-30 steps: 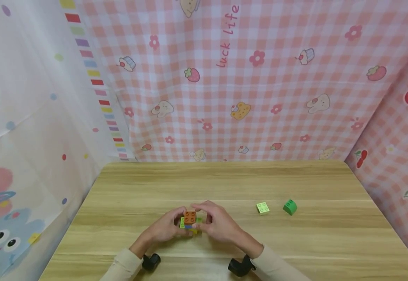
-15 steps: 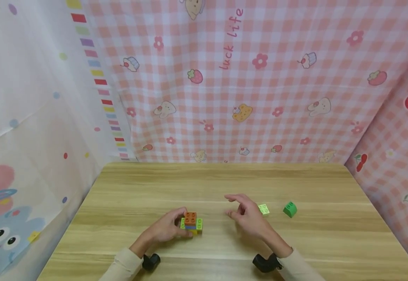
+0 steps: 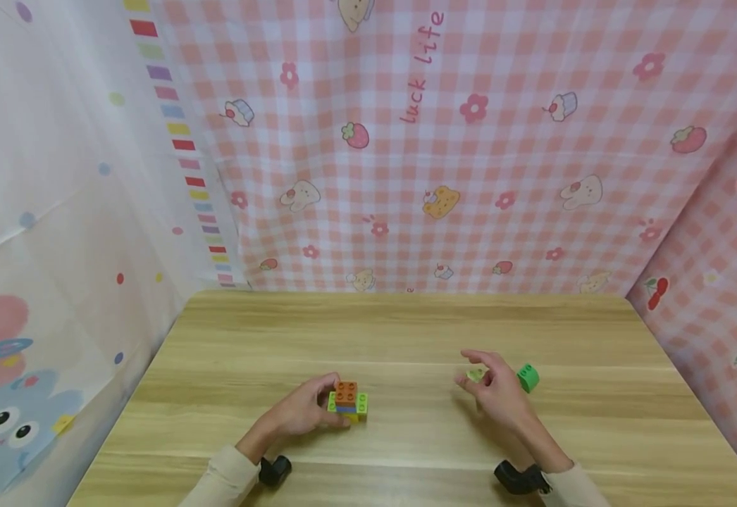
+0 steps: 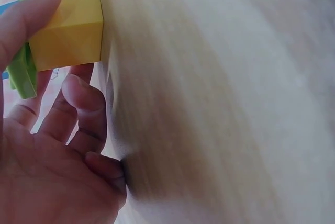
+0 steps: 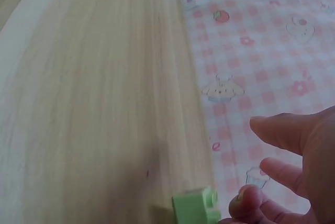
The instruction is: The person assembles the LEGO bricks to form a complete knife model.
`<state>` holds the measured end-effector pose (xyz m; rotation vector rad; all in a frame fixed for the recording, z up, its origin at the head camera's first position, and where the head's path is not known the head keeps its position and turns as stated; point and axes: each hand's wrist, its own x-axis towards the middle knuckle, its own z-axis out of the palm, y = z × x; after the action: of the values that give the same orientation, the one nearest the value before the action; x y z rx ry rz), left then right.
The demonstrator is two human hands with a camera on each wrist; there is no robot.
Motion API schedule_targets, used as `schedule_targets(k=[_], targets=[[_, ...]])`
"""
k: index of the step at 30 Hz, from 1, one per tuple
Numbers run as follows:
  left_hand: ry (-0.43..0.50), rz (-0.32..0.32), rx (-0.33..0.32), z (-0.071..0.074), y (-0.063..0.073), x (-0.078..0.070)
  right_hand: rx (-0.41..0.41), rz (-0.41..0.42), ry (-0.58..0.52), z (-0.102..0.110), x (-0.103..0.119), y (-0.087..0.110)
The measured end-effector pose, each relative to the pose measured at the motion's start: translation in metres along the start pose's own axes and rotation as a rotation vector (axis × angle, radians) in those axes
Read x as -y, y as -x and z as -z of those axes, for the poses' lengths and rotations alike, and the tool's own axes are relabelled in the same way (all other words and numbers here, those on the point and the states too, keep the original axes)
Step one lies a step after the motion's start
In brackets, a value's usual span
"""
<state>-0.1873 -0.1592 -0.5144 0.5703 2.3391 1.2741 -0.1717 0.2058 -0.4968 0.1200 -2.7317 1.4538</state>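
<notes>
Since a moment earlier, the person's right hand had moved further from the left one, reaching the pale lime-green square plastic brick. Its thumb and fingers stood wide apart; whether they touched the brick could not be told. Pink lettering beyond both hands read "luck life" on the pink-and-white checked cloth. Bare wood-grain table stretched between the hands, its far edge meeting the cloth. Just right of the right hand sat a dark-green curved-top brick. At left, the left hand held a stack of orange-brown, blue, lime and yellow bricks. Its wrist view showed a plain yellow block, mostly hidden from the head view.
</notes>
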Motion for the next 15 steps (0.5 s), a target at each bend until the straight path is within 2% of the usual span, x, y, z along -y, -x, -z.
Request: schedule_targets(k=[10,15], targets=[[0.004,0.003,-0.003,0.0,0.001,-0.003,-0.014,-0.05,-0.078,0.006,-0.015,0.003],[0.017,0.011,-0.009,0.0,0.001,-0.004,-0.031,-0.058,-0.042,0.005,-0.02,0.004]])
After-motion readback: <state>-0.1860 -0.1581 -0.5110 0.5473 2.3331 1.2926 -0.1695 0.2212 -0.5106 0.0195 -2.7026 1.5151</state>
